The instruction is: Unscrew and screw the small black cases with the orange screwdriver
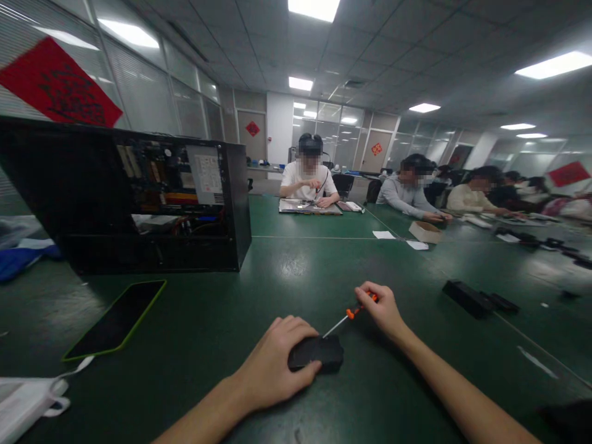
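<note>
My left hand (277, 357) grips a small black block (319, 354) that lies flat on the green table (222, 320), near the front edge. My right hand (382, 308) holds an orange-handled screwdriver (354, 311) by its handle. The thin metal shaft slants down to the left and its tip meets the top of the black block. Both forearms reach in from the bottom of the view.
An open black computer case (152, 197) stands at the left. A phone in a green case (118, 317) lies in front of it, a white bag (28, 401) at the lower left. Black parts (476, 299) lie to the right. Several other people sit at the far side.
</note>
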Demonstrator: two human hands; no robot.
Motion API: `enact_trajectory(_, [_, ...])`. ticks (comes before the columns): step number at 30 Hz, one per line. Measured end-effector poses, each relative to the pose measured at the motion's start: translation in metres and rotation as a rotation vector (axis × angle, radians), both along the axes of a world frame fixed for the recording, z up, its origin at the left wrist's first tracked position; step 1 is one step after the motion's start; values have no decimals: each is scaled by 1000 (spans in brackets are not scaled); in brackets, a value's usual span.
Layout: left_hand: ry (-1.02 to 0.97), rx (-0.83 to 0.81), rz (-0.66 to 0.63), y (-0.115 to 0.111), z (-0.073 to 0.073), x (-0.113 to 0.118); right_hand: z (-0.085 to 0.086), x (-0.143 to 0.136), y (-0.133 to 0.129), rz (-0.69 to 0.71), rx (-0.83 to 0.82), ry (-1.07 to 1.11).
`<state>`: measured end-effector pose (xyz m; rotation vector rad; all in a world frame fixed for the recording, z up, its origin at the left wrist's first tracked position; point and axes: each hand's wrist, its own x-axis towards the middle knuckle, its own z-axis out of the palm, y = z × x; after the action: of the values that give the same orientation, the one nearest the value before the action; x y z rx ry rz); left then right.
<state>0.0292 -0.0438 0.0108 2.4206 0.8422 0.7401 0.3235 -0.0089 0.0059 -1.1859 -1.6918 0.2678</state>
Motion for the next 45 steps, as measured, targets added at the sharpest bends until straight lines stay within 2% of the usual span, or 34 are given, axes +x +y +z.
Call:
enact_trajectory(3, [-2,22,0,0,-3,0,-14,1,1,-48,21,47])
enact_trajectory(9, [2,55,-14,1,-4,0,-8,-1,-8,-86,68,90])
enact_trajectory(17, [-9,75,-20,2,-5,1,-7,4,-7,-145,120,138])
enact_trajectory(26, [-26,68,-15,2,-4,2,5,30,-12,-216,207,97])
enact_trajectory(31, [-1,93,-14,1,-3,6,9,22,-17,-195,248,29])
enact_trajectory(36, [36,69,-16,2,-8,16,18,17,-28,-160,293,-42])
enact_trajectory(40, [21,70,-8,1,-8,20,27,24,-34,-212,372,-54])
enact_trajectory(45, [44,82,-23,-1,-4,22,25,23,-36,-229,389,-95])
